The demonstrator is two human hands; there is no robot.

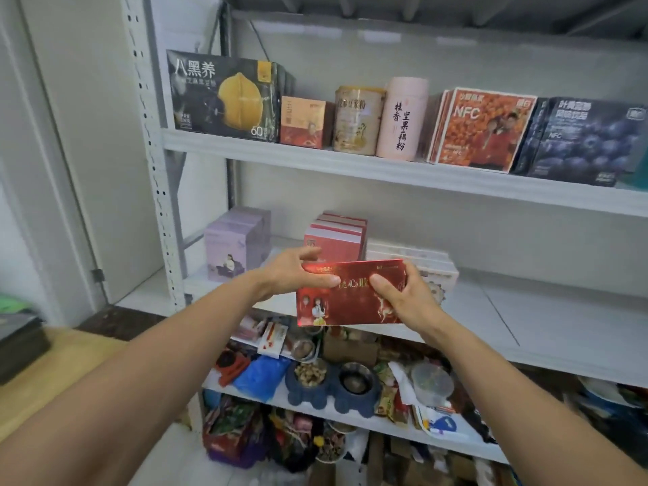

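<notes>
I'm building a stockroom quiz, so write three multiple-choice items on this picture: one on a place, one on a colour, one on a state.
1. Where does the pink canister stand?
A. Between the gold tin and the orange NFC box
B. On the floor
C. Beside the purple boxes

2. What colour is the held box?
A. Blue
B. Red
C. Green

3. How is that box held?
A. Lying flat on a shelf
B. By one hand alone
C. By the left hand and right hand together

Answers:
1 A, the tin and the NFC box flank it.
2 B, its face is glossy red.
3 C, a hand grips each end.
</notes>
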